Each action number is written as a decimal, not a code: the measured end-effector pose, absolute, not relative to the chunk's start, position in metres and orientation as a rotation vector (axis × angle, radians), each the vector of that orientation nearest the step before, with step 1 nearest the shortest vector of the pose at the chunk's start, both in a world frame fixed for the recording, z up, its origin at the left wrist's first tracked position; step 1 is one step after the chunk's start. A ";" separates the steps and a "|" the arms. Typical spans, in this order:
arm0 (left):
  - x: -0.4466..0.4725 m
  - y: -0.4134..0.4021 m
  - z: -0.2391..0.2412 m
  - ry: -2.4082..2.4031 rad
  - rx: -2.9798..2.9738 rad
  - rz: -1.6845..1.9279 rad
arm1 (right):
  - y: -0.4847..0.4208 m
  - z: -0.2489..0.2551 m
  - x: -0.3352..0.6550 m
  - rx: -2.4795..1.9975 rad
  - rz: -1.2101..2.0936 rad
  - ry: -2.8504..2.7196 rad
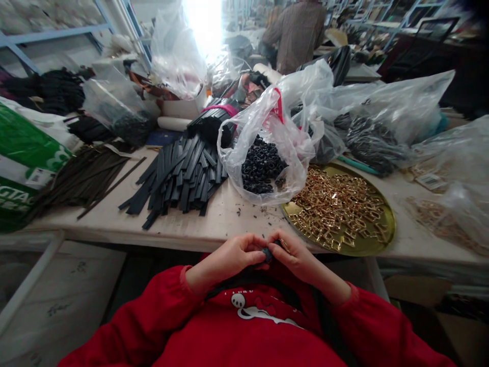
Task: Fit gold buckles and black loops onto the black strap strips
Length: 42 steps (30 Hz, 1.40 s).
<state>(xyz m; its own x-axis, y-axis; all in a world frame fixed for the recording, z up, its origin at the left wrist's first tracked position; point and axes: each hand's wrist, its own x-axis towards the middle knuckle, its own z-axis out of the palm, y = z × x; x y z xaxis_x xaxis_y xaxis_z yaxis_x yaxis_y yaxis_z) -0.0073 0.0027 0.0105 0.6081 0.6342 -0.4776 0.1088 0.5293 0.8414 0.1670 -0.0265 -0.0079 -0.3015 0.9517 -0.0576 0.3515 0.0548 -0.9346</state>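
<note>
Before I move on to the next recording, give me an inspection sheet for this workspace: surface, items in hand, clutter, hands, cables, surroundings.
Surface: pale tabletop, dark specks scattered near the front edge.
Items in hand: dark piece and gold-coloured piece; exact shapes hidden.
Clutter: dark strips fanned in a pile; open plastic bag of black rings; gold tray of metal buckles; green-and-white package at far left.
Hands: left hand on the dark piece, right hand on the gold-coloured piece; both before the table edge.
Cables: nothing seen.
Surroundings: another person beyond the table; blue-framed shelving at back left.
</note>
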 end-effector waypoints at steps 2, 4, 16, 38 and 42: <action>-0.006 0.002 0.015 0.848 1.016 0.353 | -0.028 -0.004 0.169 -1.307 1.268 -1.716; -0.006 0.001 0.017 0.857 1.051 0.350 | -0.028 -0.001 0.170 -1.322 1.235 -1.811; -0.013 0.004 0.015 0.968 1.366 0.165 | -0.030 -0.019 0.168 -1.363 1.032 -1.809; -0.007 0.014 0.014 1.013 1.509 0.190 | -0.021 -0.015 0.160 -1.407 0.838 -1.738; -0.013 0.016 0.016 0.944 1.625 0.142 | -0.022 -0.018 0.162 -1.409 0.866 -1.786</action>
<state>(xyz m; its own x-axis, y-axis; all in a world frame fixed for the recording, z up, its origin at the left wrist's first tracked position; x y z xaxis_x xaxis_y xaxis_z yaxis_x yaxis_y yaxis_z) -0.0125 0.0162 0.0156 0.6642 0.6367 -0.3917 0.4938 0.0197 0.8694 0.1621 -0.0224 -0.0175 -0.1703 0.9787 0.1146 0.5164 0.1877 -0.8355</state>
